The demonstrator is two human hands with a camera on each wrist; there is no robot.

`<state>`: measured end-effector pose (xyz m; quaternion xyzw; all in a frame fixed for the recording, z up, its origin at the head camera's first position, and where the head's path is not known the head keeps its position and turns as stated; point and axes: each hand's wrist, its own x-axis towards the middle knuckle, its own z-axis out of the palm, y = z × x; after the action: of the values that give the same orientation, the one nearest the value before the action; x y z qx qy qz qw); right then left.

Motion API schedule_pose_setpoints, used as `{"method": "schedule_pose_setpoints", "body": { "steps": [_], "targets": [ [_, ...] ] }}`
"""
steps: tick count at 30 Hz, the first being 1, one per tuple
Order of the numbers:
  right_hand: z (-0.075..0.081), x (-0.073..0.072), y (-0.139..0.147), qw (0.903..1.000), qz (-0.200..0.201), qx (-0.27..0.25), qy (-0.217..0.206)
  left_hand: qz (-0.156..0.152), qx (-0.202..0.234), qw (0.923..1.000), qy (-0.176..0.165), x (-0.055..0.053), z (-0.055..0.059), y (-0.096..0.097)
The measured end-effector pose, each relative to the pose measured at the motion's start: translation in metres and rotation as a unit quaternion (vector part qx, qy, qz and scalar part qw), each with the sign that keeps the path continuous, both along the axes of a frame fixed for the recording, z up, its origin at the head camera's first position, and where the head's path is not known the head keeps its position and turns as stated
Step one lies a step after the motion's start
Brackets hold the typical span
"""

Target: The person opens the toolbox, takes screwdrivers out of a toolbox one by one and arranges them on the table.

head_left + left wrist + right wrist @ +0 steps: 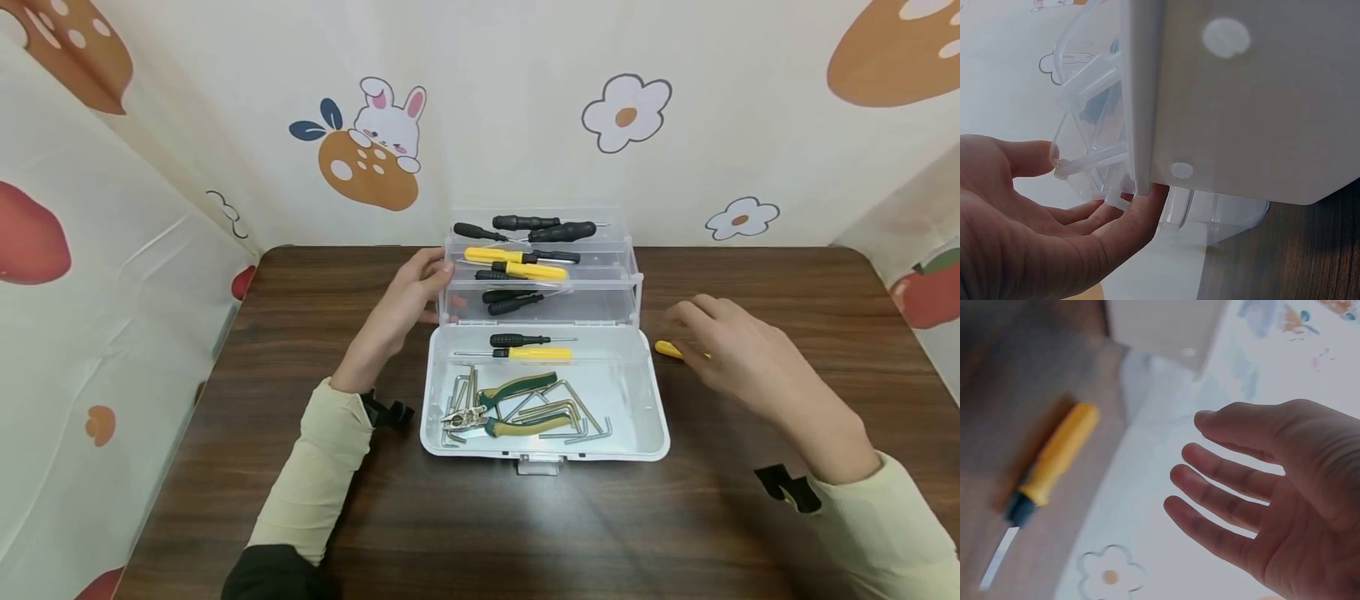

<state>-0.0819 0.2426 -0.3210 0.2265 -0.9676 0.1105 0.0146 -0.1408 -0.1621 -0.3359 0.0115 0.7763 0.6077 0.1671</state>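
My left hand (408,292) holds the left end of the clear tiered trays (600,308) of an open toolbox (630,400). The thumb touches a tray edge, and the fingers reach behind it in the left wrist view. Over to the right, my right hand (731,350) hovers above the table with fingers spread and nothing in the grasp. Beneath it a yellow-handled screwdriver (1063,450) lies on the wood, mostly hidden by the hand in the head view. Inside the box are green-handled pliers (528,427), several hex keys (573,404) and two screwdrivers (540,353).
Black screwdrivers (562,232) and yellow ones (528,271) lie in the raised tiers. A clear latch (538,467) juts from the box's front edge. Behind the dark wooden table (465,533) hangs a patterned cloth (510,125), close to the trays.
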Motion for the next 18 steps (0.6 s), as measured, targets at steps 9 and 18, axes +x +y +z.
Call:
{"method": "schedule_pose_setpoints", "body": {
  "steps": [9,18],
  "targets": [
    [0.033,0.006,-0.039,0.9975,0.046,-0.005,0.054,-0.001,-0.006,1.0000,0.002,-0.001,-0.001,-0.001],
    [0.044,-0.006,-0.087,0.9921,0.123,0.002,0.026,-0.003,-0.004,1.0000,0.001,0.000,0.001,-0.001]
  ]
}}
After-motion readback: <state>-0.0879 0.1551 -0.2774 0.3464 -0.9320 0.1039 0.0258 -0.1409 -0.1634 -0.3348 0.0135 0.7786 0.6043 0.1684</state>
